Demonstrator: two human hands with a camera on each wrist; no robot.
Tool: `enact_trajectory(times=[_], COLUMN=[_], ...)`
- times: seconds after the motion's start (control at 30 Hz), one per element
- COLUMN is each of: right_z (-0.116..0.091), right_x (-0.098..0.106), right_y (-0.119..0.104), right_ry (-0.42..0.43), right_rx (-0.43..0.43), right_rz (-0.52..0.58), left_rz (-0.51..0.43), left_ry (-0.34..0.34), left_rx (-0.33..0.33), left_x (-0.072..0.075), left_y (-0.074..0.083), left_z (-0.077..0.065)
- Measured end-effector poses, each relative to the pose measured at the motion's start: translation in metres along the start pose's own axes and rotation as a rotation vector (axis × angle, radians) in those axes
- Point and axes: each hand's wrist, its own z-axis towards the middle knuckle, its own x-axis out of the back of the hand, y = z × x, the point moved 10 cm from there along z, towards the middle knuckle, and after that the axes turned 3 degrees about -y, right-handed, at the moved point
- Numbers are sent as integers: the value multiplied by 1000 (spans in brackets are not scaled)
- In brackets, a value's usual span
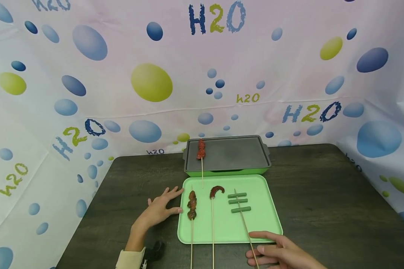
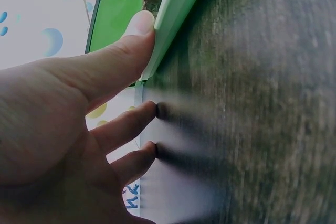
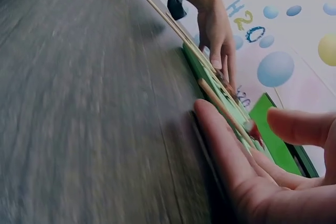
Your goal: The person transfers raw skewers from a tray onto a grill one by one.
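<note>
My left hand (image 1: 156, 211) rests at the left edge of the light green tray (image 1: 266, 224). In the left wrist view its thumb (image 2: 139, 27) touches the tray's rim, while other fingertips meet the table. My right hand (image 1: 281, 252) lies at the tray's front right, beside the stick of a skewer with several green bean-like pieces (image 1: 240, 201). Its thumb (image 3: 294, 124) and fingers stand apart in the right wrist view, not visibly pinching the stick. Between the hands, the tray also bears a brown meat skewer (image 1: 192, 205) and a dark red tentacle skewer (image 1: 216, 191).
Behind the tray stands a grey grill plate with a green base (image 1: 235, 155). A red meat skewer (image 1: 201, 149) lies on its left side, the stick reaching over the tray. Dark wooden table (image 1: 316, 190) surrounds them, with a patterned curtain (image 1: 202, 74) behind and at the sides.
</note>
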Motion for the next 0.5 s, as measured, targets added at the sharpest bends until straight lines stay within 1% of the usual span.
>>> enact_trajectory(times=[0.2, 0.5], right_z=[8, 14], right_x=[-2, -6], right_y=[7, 3], right_ry=[17, -25], right_rx=[16, 78], right_rz=[19, -3], left_rz=[3, -9], left_ry=[0, 2], left_rx=[1, -7], left_x=[0, 1], left_y=[-2, -1], left_z=[-1, -2])
